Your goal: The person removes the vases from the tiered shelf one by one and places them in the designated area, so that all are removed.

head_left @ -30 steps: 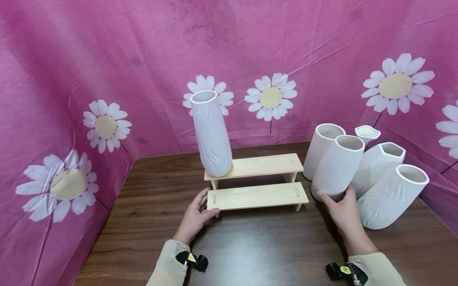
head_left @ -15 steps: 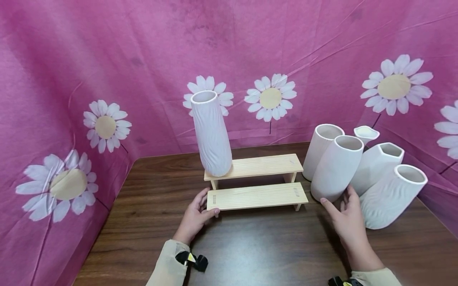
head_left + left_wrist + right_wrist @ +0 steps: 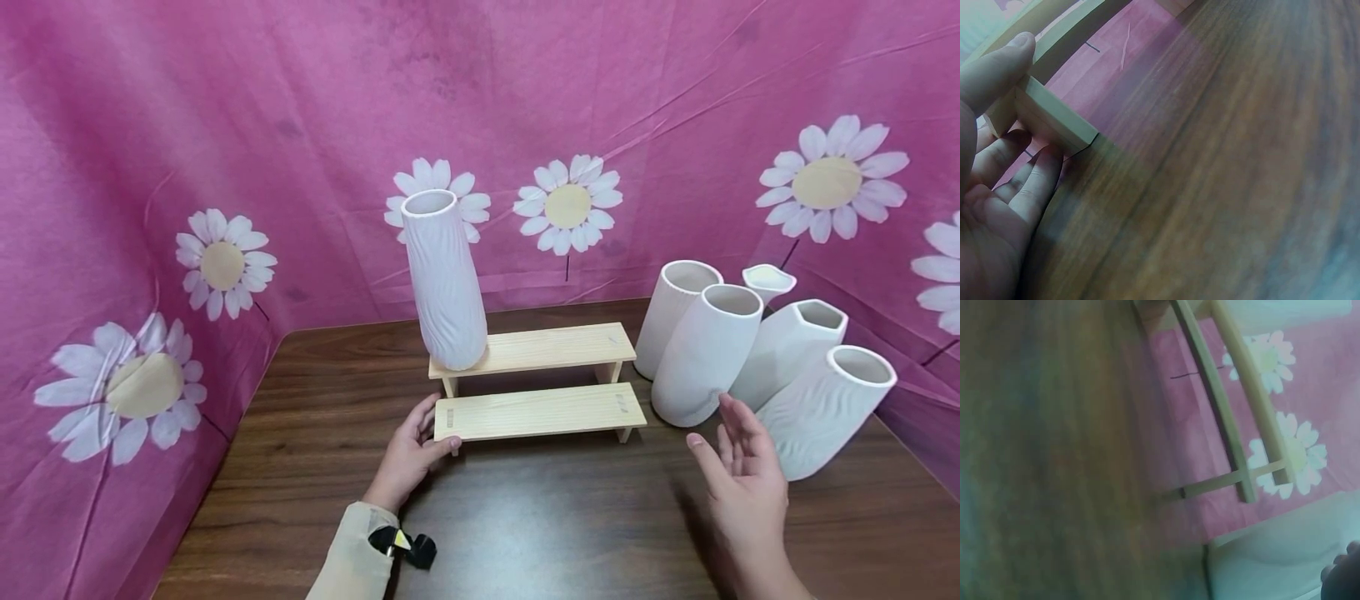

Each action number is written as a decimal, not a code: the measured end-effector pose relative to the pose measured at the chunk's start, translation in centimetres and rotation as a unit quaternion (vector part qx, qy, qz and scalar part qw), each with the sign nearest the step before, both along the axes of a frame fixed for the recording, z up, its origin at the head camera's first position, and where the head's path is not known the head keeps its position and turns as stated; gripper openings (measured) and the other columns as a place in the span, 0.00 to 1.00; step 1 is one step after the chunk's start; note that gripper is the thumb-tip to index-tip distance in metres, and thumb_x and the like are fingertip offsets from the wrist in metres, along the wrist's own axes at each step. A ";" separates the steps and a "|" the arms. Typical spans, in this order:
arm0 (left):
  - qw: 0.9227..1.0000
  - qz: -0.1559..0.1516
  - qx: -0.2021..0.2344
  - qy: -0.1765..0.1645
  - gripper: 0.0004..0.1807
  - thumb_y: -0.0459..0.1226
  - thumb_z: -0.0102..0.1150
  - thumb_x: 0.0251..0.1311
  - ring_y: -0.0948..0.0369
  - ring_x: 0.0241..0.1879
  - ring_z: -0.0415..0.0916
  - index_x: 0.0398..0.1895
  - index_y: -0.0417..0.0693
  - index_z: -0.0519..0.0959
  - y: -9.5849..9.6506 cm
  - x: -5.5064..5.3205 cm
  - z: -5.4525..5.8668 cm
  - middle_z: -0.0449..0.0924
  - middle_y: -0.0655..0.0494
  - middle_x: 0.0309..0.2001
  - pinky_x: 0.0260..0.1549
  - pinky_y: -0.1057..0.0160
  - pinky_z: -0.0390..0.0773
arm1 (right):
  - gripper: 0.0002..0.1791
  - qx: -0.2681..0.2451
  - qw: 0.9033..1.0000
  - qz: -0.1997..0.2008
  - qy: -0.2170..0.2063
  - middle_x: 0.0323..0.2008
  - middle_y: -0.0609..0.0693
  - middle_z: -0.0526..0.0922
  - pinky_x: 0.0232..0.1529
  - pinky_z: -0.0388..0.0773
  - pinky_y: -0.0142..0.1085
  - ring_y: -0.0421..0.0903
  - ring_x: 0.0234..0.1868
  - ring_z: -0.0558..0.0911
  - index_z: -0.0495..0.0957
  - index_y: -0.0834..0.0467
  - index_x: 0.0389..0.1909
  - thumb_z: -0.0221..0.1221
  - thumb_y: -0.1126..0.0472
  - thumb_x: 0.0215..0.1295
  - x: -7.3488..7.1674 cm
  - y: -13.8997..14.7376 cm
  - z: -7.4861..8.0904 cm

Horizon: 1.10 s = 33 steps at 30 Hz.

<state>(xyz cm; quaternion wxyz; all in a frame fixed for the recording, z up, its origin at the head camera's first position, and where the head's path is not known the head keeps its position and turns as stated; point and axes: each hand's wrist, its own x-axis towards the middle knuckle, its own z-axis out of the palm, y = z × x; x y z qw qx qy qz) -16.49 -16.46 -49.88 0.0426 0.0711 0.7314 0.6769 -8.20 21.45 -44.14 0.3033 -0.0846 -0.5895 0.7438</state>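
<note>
My left hand [image 3: 408, 462] holds the left end of a two-step wooden display stand [image 3: 540, 413], thumb at the front edge of the lower step. In the left wrist view, the fingers [image 3: 1041, 181] reach round the stand's leg [image 3: 1054, 122]. My right hand [image 3: 750, 492] is held in the air with fingers spread and nothing in them, just in front of a smooth white vase [image 3: 701, 358]. On the upper step's left end stands a tall white vase [image 3: 447, 292] with wavy grooves. The right wrist view catches the stand [image 3: 1219, 406] from the side.
Behind and beside the smooth vase stand a white cylindrical vase [image 3: 667, 321], a vase with a flared lip [image 3: 768, 281], a faceted vase [image 3: 791, 350] and a rippled vase [image 3: 821, 417]. A pink daisy-print cloth [image 3: 495, 92] hangs behind the brown wooden table [image 3: 525, 525].
My right hand has let go of the smooth vase's base and drawn back toward me and to the right, fingers opening. The left hand has stayed on the stand.
</note>
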 end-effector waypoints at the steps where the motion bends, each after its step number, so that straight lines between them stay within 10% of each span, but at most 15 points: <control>1: 1.000 -0.001 -0.002 0.003 0.44 0.27 0.70 0.57 0.47 0.60 0.74 0.76 0.35 0.57 0.0 0.0 0.0 0.69 0.36 0.68 0.49 0.69 0.78 | 0.36 -0.013 0.999 0.000 0.030 0.64 0.57 0.73 0.68 0.63 0.28 0.46 0.69 0.69 0.64 0.70 0.69 0.53 0.89 0.58 0.1 -0.2 0.1; 7: 1.000 -0.002 -0.005 0.015 0.45 0.27 0.70 0.58 0.48 0.60 0.74 0.75 0.34 0.57 -0.1 0.0 -0.1 0.69 0.35 0.68 0.49 0.69 0.78 | 0.33 -0.044 0.991 0.047 0.117 0.54 0.57 0.82 0.59 0.74 0.28 0.47 0.58 0.79 0.66 0.77 0.63 0.48 0.94 0.54 0.2 -0.8 0.3; 33: 1.000 -0.006 0.002 0.019 0.45 0.27 0.70 0.57 0.48 0.59 0.75 0.75 0.33 0.56 -0.1 0.0 -0.2 0.70 0.35 0.67 0.47 0.67 0.80 | 0.29 0.172 0.973 0.148 0.038 0.51 0.50 0.82 0.59 0.72 0.27 0.41 0.55 0.80 0.70 0.72 0.60 0.62 0.84 0.56 -3.8 -4.2 1.9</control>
